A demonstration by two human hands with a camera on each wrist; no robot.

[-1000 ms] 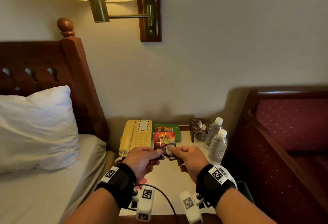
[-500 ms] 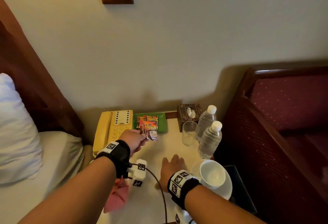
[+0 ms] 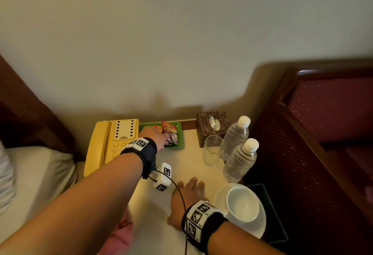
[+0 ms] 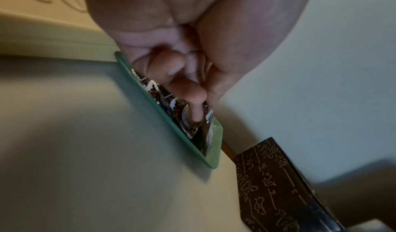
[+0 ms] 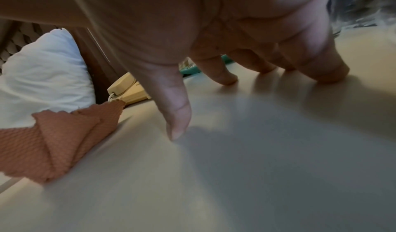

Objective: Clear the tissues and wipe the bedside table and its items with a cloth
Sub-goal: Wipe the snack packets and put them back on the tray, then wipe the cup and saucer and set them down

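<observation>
The bedside table (image 3: 189,159) has a pale cream top and fills the lower middle of the head view, set against the wall between a bed at lower left and a dark red padded seat at right. The cloth (image 5: 49,141) is a pink, textured rag lying crumpled in loose folds at the table's near left edge, at the left of the right wrist view; in the head view only a corner of it peeks out under the left forearm at bottom centre.

Along the back of the table, left to right, stand a yellow telephone (image 3: 107,143), a green tray (image 3: 179,143) and a dark patterned tissue box (image 3: 212,129). A clear glass (image 3: 213,150) and two water bottles (image 3: 241,159) stand just right of centre, with a white cup (image 3: 242,204) on a saucer at lower right.

The left hand (image 3: 154,138) reaches over the tray, fingers curled and pinching a red sachet (image 3: 171,135) that stands on edge among other packets; the left wrist view is blurred, so which fingers grip it is hard to tell. The right hand (image 3: 188,198) lies spread on the bare tabletop, fingertips (image 5: 227,80) and thumb touching the surface, holding nothing, well apart from the cloth
</observation>
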